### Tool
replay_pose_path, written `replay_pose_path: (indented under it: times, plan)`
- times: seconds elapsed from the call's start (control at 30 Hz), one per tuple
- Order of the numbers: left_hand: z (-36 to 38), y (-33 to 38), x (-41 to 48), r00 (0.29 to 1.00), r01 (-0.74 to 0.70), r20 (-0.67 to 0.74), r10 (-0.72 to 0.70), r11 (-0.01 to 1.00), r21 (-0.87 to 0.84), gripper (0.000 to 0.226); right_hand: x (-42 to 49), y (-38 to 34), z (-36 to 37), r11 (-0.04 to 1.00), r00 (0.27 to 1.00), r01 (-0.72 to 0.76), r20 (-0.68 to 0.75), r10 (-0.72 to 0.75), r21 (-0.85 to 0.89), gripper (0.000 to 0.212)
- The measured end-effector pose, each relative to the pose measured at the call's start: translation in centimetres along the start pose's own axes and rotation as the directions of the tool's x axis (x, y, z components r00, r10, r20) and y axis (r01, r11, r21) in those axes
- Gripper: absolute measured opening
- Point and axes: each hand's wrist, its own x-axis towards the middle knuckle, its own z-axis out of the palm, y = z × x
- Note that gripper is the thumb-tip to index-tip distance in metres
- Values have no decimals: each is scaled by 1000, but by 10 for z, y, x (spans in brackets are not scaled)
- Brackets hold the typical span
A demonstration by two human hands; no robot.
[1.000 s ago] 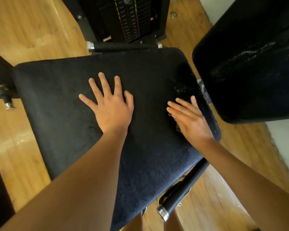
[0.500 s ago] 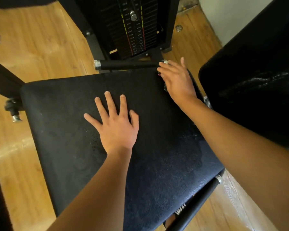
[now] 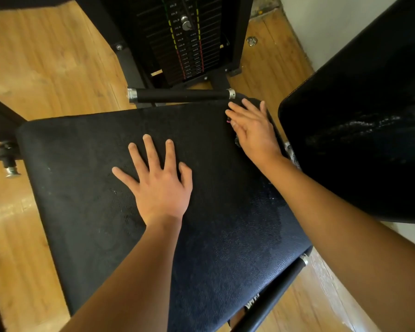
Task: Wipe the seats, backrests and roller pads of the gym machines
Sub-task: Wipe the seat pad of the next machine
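Right hand: one second ago it was recorded at the right edge of the seat, beside the backrest. It has since been moved to the far right corner. Half a second ago its fingertips were at the chromed end of the grip bar; they are now drawn slightly back, just short of it. The droplets noted at that corner one second ago are no longer seen; whether they are wiped off or covered by the hand cannot be determined. The view has been raised, and more of the weight stack is shown.
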Motion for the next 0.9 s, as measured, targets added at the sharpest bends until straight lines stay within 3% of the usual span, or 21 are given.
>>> replay_pose_path:
  times: [0.23, 0.53, 0.9]
  plan:
    - [2, 1, 0, 1000, -4, -14, 4, 1000, 7, 58, 43, 2, 0, 999, 998, -37, 45, 38, -10, 33]
    - [1, 1, 0, 1000, -2, -27, 2, 1000, -1, 58, -11, 7, -7, 999, 999, -26, 23, 25, 40, 32]
    - [0, 2, 1, 1000, -6, -18, 6, 1000, 6, 59, 22, 10, -5, 998, 999, -26, 46, 24, 49, 34]
